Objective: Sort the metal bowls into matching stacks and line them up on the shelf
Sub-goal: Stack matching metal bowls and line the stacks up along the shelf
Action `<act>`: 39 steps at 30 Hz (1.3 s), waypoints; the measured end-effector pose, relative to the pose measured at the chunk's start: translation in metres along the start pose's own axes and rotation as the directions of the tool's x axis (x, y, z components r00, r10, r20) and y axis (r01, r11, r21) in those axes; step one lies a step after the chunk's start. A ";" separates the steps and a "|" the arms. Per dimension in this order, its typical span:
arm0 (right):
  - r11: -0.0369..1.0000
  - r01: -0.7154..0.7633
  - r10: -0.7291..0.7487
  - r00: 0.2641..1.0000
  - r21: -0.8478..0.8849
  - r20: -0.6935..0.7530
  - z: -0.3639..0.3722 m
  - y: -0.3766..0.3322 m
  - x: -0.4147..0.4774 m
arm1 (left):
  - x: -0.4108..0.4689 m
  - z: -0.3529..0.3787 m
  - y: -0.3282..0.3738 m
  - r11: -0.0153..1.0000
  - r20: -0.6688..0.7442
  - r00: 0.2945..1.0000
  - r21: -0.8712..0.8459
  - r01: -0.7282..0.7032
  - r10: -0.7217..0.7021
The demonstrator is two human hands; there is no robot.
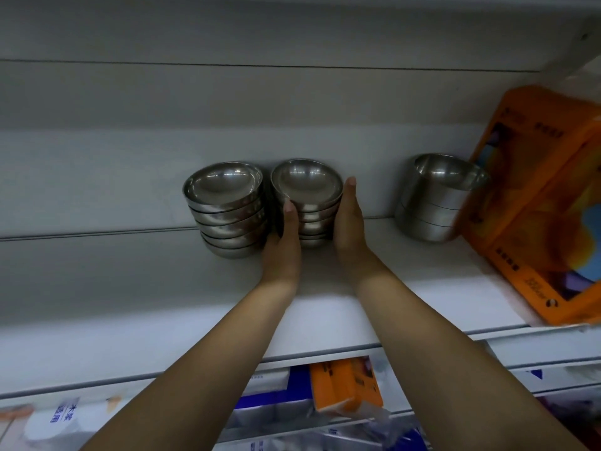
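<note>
Three stacks of metal bowls stand on the white shelf [406,288]. The left stack [224,206] has several shallow bowls and sits against the middle stack [305,182] of similar shallow bowls. My left hand [282,242] grips the middle stack from its left front, thumb up against the bowls. My right hand [348,222] holds the same stack from its right side. The fingers of both hands are hidden behind the bowls. Apart, further right, a stack of deeper straight-walled bowls [434,203] stands untouched.
Large orange boxes [549,196] lean on the shelf at the right, close to the deep bowls. Bare shelf lies to the left of the stacks. The shelf below holds an orange carton [344,385] and blue-and-white packages [270,395].
</note>
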State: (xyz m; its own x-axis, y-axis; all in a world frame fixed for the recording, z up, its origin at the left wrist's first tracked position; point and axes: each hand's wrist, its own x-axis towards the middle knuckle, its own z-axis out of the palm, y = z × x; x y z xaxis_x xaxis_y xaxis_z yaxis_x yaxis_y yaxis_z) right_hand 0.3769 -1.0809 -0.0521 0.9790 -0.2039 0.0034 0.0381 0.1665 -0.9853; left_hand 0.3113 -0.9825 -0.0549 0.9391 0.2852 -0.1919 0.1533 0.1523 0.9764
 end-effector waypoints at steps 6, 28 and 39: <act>1.000 0.017 -0.018 0.998 -0.014 -0.055 -0.015 -0.007 -0.024 | -0.011 -0.019 0.000 0.994 -0.052 0.998 0.104 0.032 -0.027; 0.711 0.333 -0.281 0.942 -0.619 0.183 0.141 0.027 -0.239 | -0.111 -0.345 0.011 0.544 -0.095 0.887 0.817 -0.190 0.453; 0.637 0.550 -0.210 0.798 -0.540 0.565 0.334 0.067 -0.366 | -0.182 -0.563 0.007 0.588 -0.266 0.838 0.805 -0.078 0.477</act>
State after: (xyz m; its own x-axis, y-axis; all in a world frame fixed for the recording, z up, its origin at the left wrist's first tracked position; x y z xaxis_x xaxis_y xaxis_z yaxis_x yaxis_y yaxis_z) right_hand 0.0881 -0.6734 -0.0620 0.8862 0.3473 0.3065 0.4548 -0.5265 -0.7183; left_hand -0.0321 -0.5011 -0.0691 0.7779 0.5635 0.2780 0.2641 -0.6947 0.6691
